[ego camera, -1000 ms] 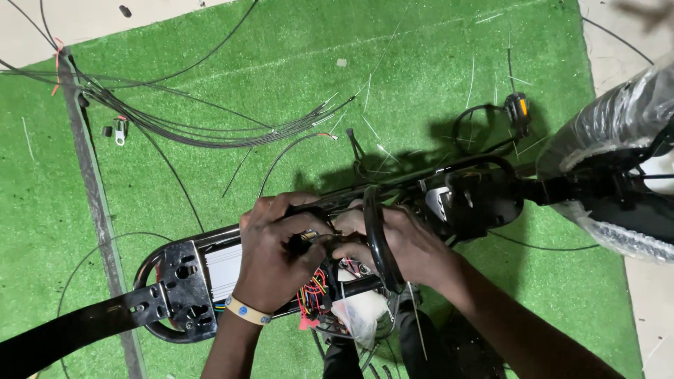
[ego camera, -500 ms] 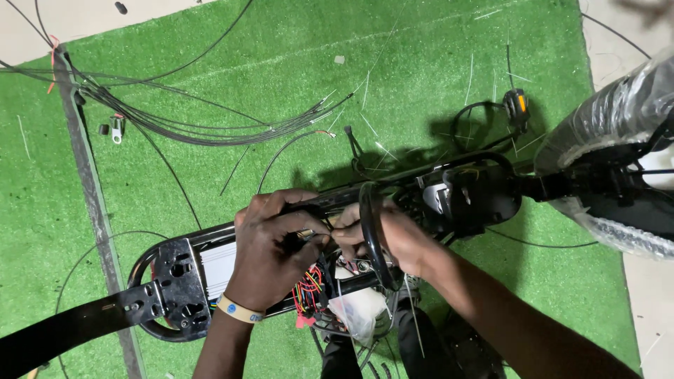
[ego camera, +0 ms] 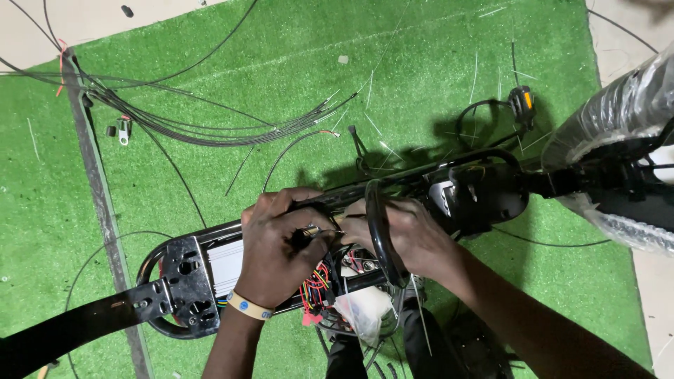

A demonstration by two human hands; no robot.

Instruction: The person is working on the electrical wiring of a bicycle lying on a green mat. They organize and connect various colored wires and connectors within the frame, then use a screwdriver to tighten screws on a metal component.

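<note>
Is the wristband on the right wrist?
No, the yellow wristband sits on the wrist of the left hand; the right hand has a bare wrist.

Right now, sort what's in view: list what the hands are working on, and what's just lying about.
In hand:
left hand
right hand
black frame
coloured wires
black loop

Lying about:
cable bundle
small clip
throttle piece
wrapped part
green mat

Our left hand (ego camera: 281,249): palm down over the black frame (ego camera: 210,242), fingers curled, pinching. Our right hand (ego camera: 411,235): just right of it on that frame, fingers bent inward, fingertips nearly meeting.
</note>
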